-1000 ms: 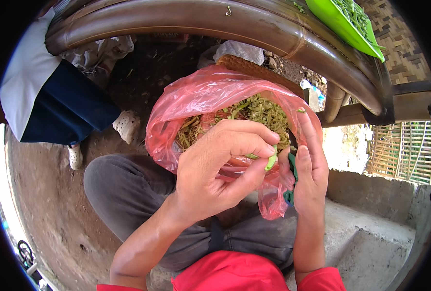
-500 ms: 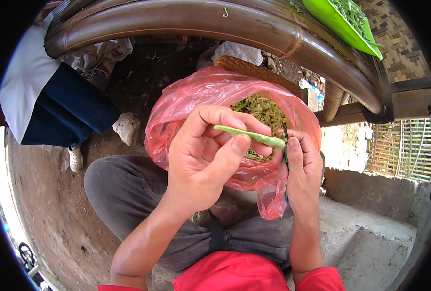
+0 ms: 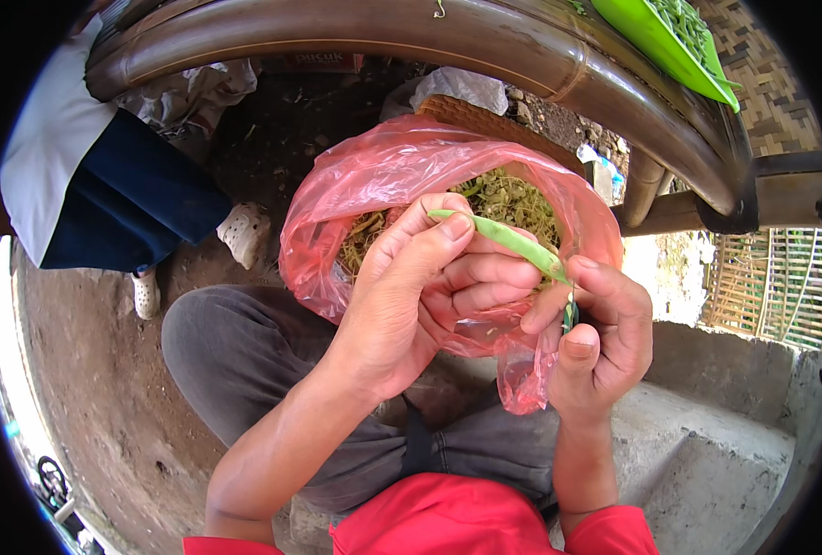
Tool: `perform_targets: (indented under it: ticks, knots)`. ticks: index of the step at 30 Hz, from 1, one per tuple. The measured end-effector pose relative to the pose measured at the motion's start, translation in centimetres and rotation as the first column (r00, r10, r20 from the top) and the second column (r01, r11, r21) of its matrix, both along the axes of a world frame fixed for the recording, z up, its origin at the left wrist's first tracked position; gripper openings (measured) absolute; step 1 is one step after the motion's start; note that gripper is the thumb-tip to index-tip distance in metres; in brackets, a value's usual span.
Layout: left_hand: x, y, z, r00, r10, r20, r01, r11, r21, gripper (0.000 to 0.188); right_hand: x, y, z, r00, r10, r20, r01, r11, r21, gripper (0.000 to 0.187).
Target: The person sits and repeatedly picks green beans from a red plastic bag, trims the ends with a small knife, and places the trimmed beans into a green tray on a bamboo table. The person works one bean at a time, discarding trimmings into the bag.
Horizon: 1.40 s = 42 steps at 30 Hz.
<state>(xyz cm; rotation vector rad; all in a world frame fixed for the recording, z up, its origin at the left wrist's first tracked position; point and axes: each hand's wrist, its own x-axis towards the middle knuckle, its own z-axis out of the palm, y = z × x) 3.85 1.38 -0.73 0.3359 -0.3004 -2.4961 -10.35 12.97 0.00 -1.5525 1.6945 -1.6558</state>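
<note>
A flat green bean pod (image 3: 513,242) is pinched at its left end between the thumb and forefinger of my left hand (image 3: 411,277); the other fingers curl beneath it. My right hand (image 3: 605,333) is at the pod's right end, its forefinger against the tip. Its fingers close around a small knife with a dark green handle (image 3: 571,314); the blade is mostly hidden. Below both hands, a pink plastic bag (image 3: 374,166) gapes open over my lap, holding a heap of yellowish-green trimmings (image 3: 527,199).
Across the top runs a dark bamboo bench (image 3: 355,39), with a green tray (image 3: 670,51) of cut beans on it. A person in white shoes (image 3: 245,234) stands at the left. Concrete ledges (image 3: 707,453) lie to my right.
My left thumb has slid toward the pod's left end, and the pod now slants down rightward. My right hand has turned outward, with the knife swung down and its forefinger at the pod's tip.
</note>
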Motion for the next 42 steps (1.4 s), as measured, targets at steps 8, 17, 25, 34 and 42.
perform_targets:
  ticks: [8, 17, 25, 34, 42]
  knots:
    - [-0.1, 0.3, -0.2, 1.0, -0.029, -0.003, 0.029, 0.999, 0.039, 0.015, 0.0, 0.0, -0.7, 0.993, 0.034, 0.111, -0.025, 0.997, -0.079, 0.045]
    - [-0.1, 0.1, -0.6, 0.995, -0.056, -0.086, 0.062, 0.996, 0.07, 0.015, -0.5, -0.5, -0.8, 0.999, 0.029, -0.029, -0.034, 0.981, -0.192, 0.034]
    - [-0.1, 0.1, -0.4, 0.996, -0.051, -0.069, 0.053, 0.998, 0.018, 0.015, -0.9, -0.6, -0.5, 0.981, 0.016, -0.193, -0.056, 0.978, -0.201, 0.034]
    - [-0.4, 1.2, -0.5, 0.994, -0.054, 0.092, 0.063, 0.992, -0.105, 0.025, -0.1, -1.1, -1.4, 0.975, -0.012, -0.222, -0.038, 0.975, -0.218, 0.036]
    - [-0.6, 0.9, -0.7, 0.988, 0.023, 0.156, 0.014, 0.973, -0.231, 0.03, 0.2, -0.4, -1.1, 1.0, 0.028, 0.011, -0.027, 0.996, -0.084, 0.028]
